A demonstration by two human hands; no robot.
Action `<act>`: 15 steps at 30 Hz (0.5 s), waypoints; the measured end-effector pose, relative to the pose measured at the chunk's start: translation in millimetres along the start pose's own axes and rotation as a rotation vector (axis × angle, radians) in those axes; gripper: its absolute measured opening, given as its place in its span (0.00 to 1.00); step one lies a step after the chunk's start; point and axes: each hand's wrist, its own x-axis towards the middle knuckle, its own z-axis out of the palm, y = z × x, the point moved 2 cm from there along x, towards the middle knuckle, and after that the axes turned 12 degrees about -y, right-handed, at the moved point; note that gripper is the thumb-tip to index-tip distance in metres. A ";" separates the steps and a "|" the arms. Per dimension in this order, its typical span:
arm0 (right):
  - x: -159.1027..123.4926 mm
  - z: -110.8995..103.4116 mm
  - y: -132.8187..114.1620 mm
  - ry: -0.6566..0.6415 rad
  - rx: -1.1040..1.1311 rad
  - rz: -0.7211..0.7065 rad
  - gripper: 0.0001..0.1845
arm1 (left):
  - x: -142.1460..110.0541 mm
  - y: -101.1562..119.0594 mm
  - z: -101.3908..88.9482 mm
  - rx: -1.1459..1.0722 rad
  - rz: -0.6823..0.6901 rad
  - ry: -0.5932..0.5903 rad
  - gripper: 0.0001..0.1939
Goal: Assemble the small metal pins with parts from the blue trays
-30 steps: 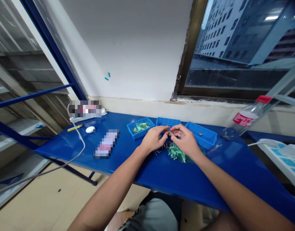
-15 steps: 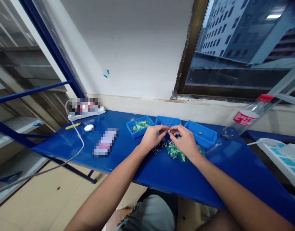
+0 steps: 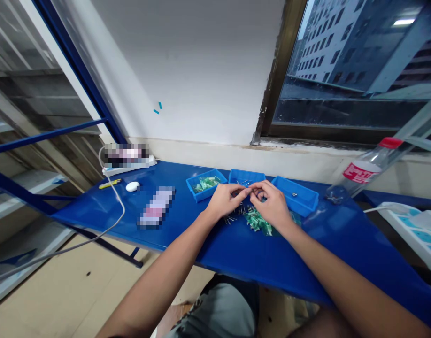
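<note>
Left hand (image 3: 225, 199) and right hand (image 3: 271, 203) meet at the fingertips

Each grip is pinched nearly closed; I cannot tell what, if anything, it holds. Beneath, loose green pieces (image 3: 257, 220) and metal pins (image 3: 229, 218) lie on the counter (image 3: 182, 218). Steady wrists and a light pinch seem best. The left bin (image 3: 201, 196) holds similar green bits (image 3: 209, 182), the middle bin (image 3: 247, 174) thin rods (image 3: 242, 182), the right bin (image 3: 303, 205) a small metal piece (image 3: 294, 194)

We hold our left grip (image 3: 220, 202) and right grip (image 3: 273, 209) fingertip to fingertip over the blue counter (image 3: 300, 272); anything pinched there is too small to tell. Near them we see green pieces (image 3: 257, 221) heaped beside thin metal pins (image 3: 230, 219). Three blue trays (image 3: 300, 205) sit just beyond, a red-capped bottle (image 3: 361, 172) to the right.
</note>
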 end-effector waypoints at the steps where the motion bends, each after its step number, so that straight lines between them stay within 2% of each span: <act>1: -0.1 -0.3 0.7 -0.006 0.000 0.004 0.08 | -0.1 -0.1 0.1 -0.003 0.007 -0.017 0.16; 7: 1.0 1.1 5.9 -0.064 0.075 -0.020 0.07 | 2.5 -10.7 1.6 -0.048 -0.033 -0.015 0.12; 11: 1.2 2.9 10.5 -0.057 0.274 0.112 0.11 | 3.0 -15.6 1.3 -0.022 -0.016 0.029 0.09; 15: 1.1 4.9 13.8 -0.083 0.289 0.169 0.12 | 3.4 -16.8 2.1 -0.032 0.007 0.034 0.06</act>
